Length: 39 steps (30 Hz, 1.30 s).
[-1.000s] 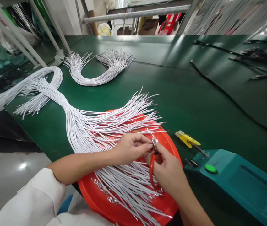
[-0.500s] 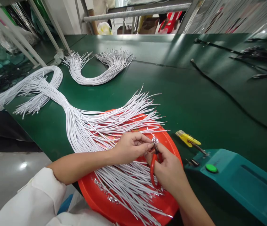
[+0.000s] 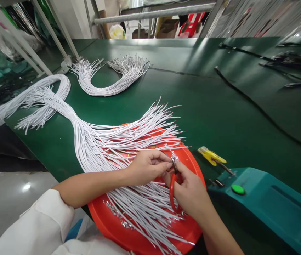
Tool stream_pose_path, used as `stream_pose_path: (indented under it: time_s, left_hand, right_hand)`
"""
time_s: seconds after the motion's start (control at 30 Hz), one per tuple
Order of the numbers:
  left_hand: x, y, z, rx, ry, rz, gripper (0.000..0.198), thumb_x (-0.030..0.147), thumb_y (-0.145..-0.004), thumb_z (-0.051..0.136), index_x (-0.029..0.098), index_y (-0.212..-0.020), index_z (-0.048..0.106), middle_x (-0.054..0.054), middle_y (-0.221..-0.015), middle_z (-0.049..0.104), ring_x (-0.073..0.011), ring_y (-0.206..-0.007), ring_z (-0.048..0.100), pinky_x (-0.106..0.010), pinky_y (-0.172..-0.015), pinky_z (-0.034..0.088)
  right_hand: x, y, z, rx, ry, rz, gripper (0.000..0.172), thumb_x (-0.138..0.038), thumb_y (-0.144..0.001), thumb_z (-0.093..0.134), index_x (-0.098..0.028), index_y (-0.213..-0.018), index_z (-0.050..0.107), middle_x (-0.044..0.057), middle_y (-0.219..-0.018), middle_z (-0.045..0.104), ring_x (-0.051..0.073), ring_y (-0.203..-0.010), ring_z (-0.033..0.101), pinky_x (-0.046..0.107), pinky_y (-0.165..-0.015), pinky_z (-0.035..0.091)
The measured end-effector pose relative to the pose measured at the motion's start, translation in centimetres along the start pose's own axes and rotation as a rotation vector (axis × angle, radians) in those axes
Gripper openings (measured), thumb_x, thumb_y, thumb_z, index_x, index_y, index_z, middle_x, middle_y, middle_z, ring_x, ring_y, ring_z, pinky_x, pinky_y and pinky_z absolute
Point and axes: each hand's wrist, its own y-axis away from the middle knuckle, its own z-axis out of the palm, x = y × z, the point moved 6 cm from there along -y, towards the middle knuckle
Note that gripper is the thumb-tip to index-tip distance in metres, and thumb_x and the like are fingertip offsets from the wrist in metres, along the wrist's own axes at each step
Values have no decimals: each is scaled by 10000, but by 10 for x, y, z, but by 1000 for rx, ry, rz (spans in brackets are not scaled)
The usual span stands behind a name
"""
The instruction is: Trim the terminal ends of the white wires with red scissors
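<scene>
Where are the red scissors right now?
In the head view, the red scissors are just right of and below centre, held in the right hand over the red basin, blades close to the left hand.

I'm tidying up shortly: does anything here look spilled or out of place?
Nothing stands out as damaged. Small silvery scraps lie scattered in the red tray beside the white wires, which looks untidy, though they seem contained.
</scene>
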Motion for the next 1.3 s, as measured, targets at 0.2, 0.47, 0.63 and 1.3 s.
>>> stream_pose_path:
  time_s: [0.2,0.47,0.63,1.3]
  left_hand:
    - [-2,-1,-2,-12,-6,50,55,128,-713,638,99,-742,602,39,-566,573,-38,-481,519,-170,-520,442]
    - [-3,-5,-10,81,-49,52,79,132,-736,621,85,-800,621,-17,-671,631,-62,-577,573,-178,-558,451]
    - [0,-7,-16,134,-258,106,136,194,-758,615,93,-839,657,-21,-674,632,-59,-541,520,-185,-537,415]
    - [-6,-2,-3,-75,-909,239,194,183,-765,517,157,-839,694,-32,-824,708,-157,-751,622,-231,-653,449]
  right_hand:
    - [1,0,0,-11,-4,9,194,-398,-735,516,-212,-787,534,-16,-600,542,151,-559,495,279,-547,410]
    - [-3,0,1,-43,-20,5,193,-398,-740,544,-206,-766,537,-5,-616,557,179,-628,556,298,-585,448]
    - [-7,5,-20,177,-115,-80,172,-375,-764,590,-214,-807,546,7,-696,593,155,-617,569,274,-569,462]
    - [-31,13,-15,163,1004,-738,220,-172,-720,451,-214,-833,635,52,-572,599,160,-509,502,285,-495,233]
